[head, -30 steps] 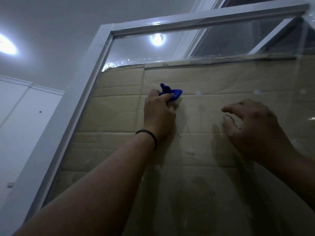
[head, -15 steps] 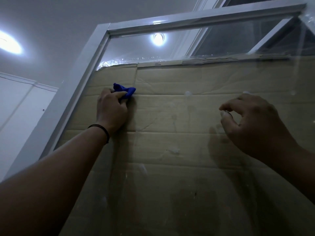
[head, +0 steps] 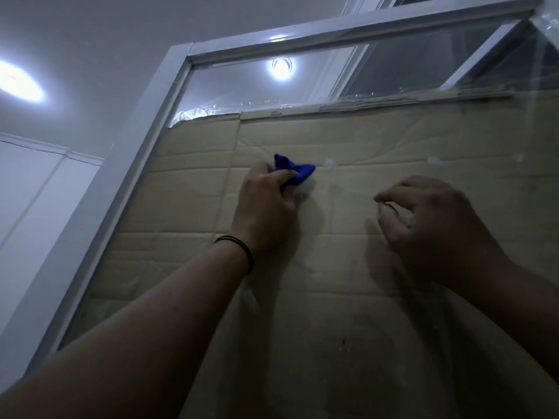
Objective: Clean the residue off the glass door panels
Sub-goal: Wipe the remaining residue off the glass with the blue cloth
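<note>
Across the middle and right of the frame, the glass door panel is seen from below, set in a white frame, with brown cardboard standing behind it up to a little below the top rail. Pale residue spots are visible on the glass at mid-height, one just right of the cloth and two more toward the right edge.

At centre frame, a small blue cloth is bunched in the left hand, the fingers curled round it so that only a crumpled tip shows above the knuckles; it is pressed to the pane. A black band is worn on that wrist. At right of centre, the right hand is held close to the glass with fingers bent and thumb drawn toward the forefinger; whether something small is pinched there cannot be told.

The cloth is judged soft, light and easily wadded, best gripped in a tight bunch so a firm pad is offered to the glass. The pane is judged rigid, smooth and slippery, and breakable under a sharp blow, so steady flat pressure is called for rather than jabbing. The dried spots are likely to need repeated rubbing.
</note>
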`<state>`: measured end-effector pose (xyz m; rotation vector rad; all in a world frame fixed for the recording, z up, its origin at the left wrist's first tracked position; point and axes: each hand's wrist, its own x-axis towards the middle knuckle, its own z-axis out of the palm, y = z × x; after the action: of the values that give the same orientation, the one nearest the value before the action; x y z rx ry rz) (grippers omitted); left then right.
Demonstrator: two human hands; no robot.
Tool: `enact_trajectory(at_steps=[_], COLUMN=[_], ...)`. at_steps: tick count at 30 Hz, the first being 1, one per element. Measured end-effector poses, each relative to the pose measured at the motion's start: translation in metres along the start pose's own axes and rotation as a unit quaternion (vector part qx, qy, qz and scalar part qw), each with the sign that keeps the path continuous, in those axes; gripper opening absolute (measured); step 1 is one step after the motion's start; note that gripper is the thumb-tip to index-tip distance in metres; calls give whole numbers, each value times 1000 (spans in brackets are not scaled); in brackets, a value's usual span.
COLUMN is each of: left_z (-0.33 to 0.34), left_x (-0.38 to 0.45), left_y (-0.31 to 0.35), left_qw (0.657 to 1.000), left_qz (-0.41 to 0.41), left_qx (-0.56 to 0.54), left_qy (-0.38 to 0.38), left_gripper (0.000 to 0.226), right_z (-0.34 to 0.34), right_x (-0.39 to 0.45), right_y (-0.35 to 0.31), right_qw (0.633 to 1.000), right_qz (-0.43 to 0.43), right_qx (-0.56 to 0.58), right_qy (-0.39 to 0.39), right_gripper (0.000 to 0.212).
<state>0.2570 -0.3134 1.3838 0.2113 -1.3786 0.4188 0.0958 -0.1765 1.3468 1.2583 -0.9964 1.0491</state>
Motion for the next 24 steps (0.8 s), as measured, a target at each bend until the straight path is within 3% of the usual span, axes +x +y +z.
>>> enact_trajectory(at_steps=[4, 7, 16, 24], left_z=[-26, -32, 2, 15], left_x=[15, 23, 4, -12], left_y=[-28, -47, -11, 20], left_qw=[993, 989, 996, 999], left_qz=[-62, -120, -57, -35], left_qx=[19, 56, 61, -5], left_qy=[96, 66, 36, -1], left_gripper=[29, 32, 32, 31], right_z=[-2, -4, -9, -16], right_x=[3, 4, 4, 2], right_y=[2, 5, 15, 16], right_qw=[1000, 1000, 999, 1000], right_qz=[-11, -14, -10, 3], right_qx=[-8, -21, -34, -26], right_qy=[-9, -19, -13, -5], right_gripper=[24, 26, 27, 26])
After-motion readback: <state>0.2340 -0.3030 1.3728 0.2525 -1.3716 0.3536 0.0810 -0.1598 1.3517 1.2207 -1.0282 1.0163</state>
